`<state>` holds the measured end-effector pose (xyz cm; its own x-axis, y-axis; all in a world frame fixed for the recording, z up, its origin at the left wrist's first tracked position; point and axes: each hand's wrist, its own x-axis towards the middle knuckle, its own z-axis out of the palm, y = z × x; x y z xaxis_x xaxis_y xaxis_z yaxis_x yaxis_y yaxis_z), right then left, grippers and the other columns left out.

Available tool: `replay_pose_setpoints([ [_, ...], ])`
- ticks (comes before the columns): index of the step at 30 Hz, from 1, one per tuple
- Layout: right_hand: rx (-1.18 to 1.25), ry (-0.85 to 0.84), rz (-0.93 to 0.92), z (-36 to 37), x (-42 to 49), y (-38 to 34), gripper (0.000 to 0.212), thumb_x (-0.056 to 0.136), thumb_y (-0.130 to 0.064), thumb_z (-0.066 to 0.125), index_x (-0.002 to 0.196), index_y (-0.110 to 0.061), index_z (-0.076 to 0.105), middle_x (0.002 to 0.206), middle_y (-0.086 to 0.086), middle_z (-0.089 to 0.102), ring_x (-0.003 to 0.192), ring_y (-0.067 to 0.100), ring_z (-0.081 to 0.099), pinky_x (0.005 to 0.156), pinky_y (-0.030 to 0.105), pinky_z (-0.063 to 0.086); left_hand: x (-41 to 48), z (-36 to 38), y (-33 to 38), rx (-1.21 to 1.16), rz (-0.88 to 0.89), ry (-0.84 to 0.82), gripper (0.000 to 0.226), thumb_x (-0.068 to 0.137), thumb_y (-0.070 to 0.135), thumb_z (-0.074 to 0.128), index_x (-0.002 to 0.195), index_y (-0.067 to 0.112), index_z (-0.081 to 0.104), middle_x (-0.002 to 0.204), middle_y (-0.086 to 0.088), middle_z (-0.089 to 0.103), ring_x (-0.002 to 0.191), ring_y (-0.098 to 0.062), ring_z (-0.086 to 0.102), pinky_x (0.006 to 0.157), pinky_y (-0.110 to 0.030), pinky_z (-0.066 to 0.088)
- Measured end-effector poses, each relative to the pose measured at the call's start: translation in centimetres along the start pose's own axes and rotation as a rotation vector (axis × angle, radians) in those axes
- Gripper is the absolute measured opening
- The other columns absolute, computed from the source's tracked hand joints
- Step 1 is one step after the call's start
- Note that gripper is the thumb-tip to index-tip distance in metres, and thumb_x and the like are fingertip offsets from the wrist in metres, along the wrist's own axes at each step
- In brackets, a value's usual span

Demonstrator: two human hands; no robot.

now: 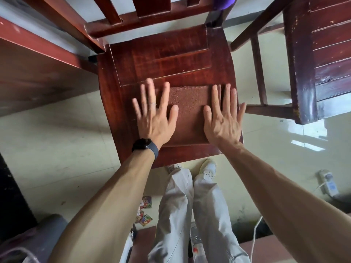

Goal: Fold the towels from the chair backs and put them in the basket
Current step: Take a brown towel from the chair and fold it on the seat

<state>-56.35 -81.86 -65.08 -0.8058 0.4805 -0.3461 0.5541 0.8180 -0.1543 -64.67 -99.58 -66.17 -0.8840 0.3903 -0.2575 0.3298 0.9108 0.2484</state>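
a folded brown towel (188,111) lies flat on the front half of the seat of a dark red wooden chair (133,69), its near edge close to the seat's front edge. both hands lie on it palm down, gripping nothing. the left hand (153,118) has its fingers straight and spread wide, covering the towel's left edge and reaching onto the bare wood beside it. the right hand (224,120) is likewise flat with straight fingers, over the towel's right edge near the seat's right side. a thin ring (153,104) sits on one left finger and a black watch (145,147) on the left wrist. at the top of the view a purple cloth (226,3) hangs at the right post of the chair back, mostly cut off by the frame. a second chair (322,54) stands to the right, apart from the first. below the arms are pale trousers (190,215) and white shoes (208,168) on a light tiled floor (66,139), with colourful cards (145,211) scattered near the feet and a white power strip (328,184) at the right.
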Motion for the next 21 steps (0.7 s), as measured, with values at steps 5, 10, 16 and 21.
replay_pose_setpoints([
  [5, 0.496, 0.013, 0.25, -2.9, 0.2, -0.5, 0.056, 0.092, -0.042, 0.054, 0.142, -0.017, 0.049, 0.145, 0.005, 0.048, 0.128, 0.025, 0.048, 0.11, 0.037, 0.038, -1.7, -3.2, -0.1, -0.144, -0.168, 0.078, 0.059, 0.098, 0.036, 0.048, 0.153, 0.021, 0.033, 0.153, -0.014, 0.035, 0.133, -0.031, 0.043, 0.108, -0.048, 0.036],
  [10, 0.83, -0.253, 0.586, -4.7, 1.3, -0.6, 0.042, 0.077, -0.034, 0.079, 0.109, -0.026, 0.052, 0.107, -0.004, 0.065, 0.097, 0.017, 0.064, 0.086, 0.035, 0.053, -1.2, -4.8, 1.1, -0.686, -0.577, -0.051, 0.049, 0.09, 0.023, 0.066, 0.135, 0.013, 0.051, 0.121, -0.011, 0.063, 0.109, -0.027, 0.061, 0.094, -0.03, 0.046],
  [16, 0.978, -0.407, 0.639, -6.1, 2.1, 0.3, 0.038, 0.075, -0.024, 0.083, 0.111, -0.018, 0.07, 0.1, -0.003, 0.071, 0.086, 0.012, 0.066, 0.063, 0.025, 0.052, 0.3, -4.5, 0.2, -0.945, -0.821, -0.226, 0.036, 0.081, 0.022, 0.077, 0.115, 0.012, 0.07, 0.103, -0.002, 0.074, 0.099, -0.019, 0.068, 0.082, -0.025, 0.053],
  [21, 1.07, -0.41, 0.575, -6.2, 0.8, 1.6, 0.034, 0.076, -0.015, 0.08, 0.107, -0.016, 0.068, 0.098, 0.0, 0.073, 0.09, 0.017, 0.069, 0.072, 0.028, 0.054, 0.0, -4.7, -0.4, -1.019, -0.785, -0.263, 0.03, 0.081, 0.02, 0.078, 0.109, 0.014, 0.07, 0.095, 0.0, 0.072, 0.085, -0.013, 0.065, 0.069, -0.02, 0.044],
])
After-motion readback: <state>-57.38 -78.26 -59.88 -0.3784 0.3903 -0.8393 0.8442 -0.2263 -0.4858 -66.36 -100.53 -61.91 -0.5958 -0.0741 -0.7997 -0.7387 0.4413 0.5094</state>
